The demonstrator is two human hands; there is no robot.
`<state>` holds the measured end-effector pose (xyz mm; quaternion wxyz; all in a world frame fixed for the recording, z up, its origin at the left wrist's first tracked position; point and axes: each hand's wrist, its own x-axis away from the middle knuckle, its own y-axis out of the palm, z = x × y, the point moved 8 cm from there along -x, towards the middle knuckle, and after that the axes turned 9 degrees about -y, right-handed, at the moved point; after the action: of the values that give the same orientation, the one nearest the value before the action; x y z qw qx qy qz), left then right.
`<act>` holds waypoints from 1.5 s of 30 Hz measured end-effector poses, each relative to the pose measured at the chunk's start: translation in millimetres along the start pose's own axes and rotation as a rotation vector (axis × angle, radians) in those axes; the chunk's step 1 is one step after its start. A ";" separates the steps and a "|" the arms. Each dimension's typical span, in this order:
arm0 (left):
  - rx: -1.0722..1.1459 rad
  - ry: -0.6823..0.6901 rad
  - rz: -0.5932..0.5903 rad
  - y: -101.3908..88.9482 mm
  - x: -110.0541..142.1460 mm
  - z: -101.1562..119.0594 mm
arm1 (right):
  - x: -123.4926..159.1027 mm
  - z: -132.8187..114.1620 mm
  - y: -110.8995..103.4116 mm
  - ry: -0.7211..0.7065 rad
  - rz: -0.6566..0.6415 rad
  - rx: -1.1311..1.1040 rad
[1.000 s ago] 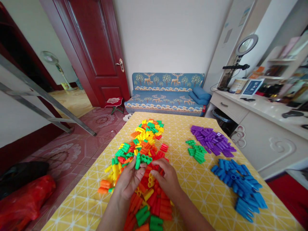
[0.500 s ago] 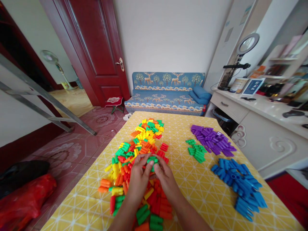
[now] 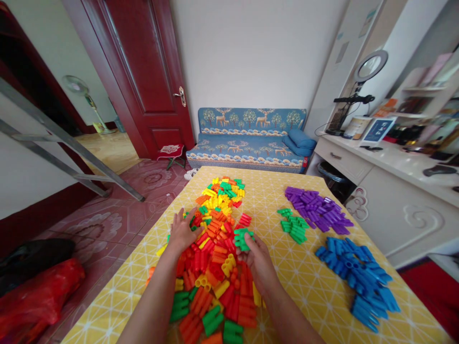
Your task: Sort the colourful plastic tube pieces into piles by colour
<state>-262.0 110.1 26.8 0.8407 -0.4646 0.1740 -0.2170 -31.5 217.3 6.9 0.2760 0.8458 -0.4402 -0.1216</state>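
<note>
My right hand pinches green plastic building blocks just above the right side of a mixed heap. Whether these are one piece or a few stacked together I cannot tell. My left hand is over the left side of the heap, fingers apart, beside some green blocks partly hidden by it. Red, orange, yellow and green tube-shaped blocks make up the heap, and my forearms cover part of its near end.
Right of the heap, sorted groups lie on the yellow tablecloth: green blocks, purple blocks and blue blocks. Beyond the table is a blue patterned sofa. A white cabinet stands on the right, a metal ladder on the left.
My hands were together around green blocks over the heap. The left hand has let go and moved left; the right has moved slightly right, keeping the green blocks.
</note>
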 end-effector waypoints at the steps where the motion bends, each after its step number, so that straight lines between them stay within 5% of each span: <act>1: -0.018 0.010 -0.043 5.2 -4.1 -2.6 | -0.2 1.2 -1.2 0.007 0.003 0.009; 4: -0.042 0.080 -0.095 12.5 -6.4 -2.9 | -1.2 4.3 -4.2 0.012 0.007 0.028; 14: 0.092 0.198 0.012 -2.0 7.2 12.7 | -3.6 5.9 -8.3 0.007 0.016 0.037; 20: 0.624 0.053 -0.087 -8.8 24.1 28.9 | 0.9 13.9 -4.7 0.076 0.003 0.036; 25: 1.093 0.024 -0.299 -1.9 69.9 81.1 | 8.9 25.5 8.4 0.200 -0.087 -0.103; 29: 0.971 0.146 -0.261 2.0 100.9 112.1 | 12.5 21.0 16.7 0.211 -0.124 -0.220; 37: 0.513 0.540 -0.319 27.7 143.7 145.5 | 10.6 4.8 7.5 -0.007 0.011 -0.065; 42: 0.564 0.616 -0.372 25.1 157.8 153.4 | 8.1 -1.1 -15.1 -0.044 0.132 0.023; 45: 0.595 0.612 -0.415 20.4 158.6 149.2 | 3.7 -33.3 -39.9 -0.178 0.131 0.247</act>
<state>-50.0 141.5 70.6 0.7864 -0.1433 0.2476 -0.5475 12.6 244.7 11.4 0.1375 0.8286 -0.5287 -0.1226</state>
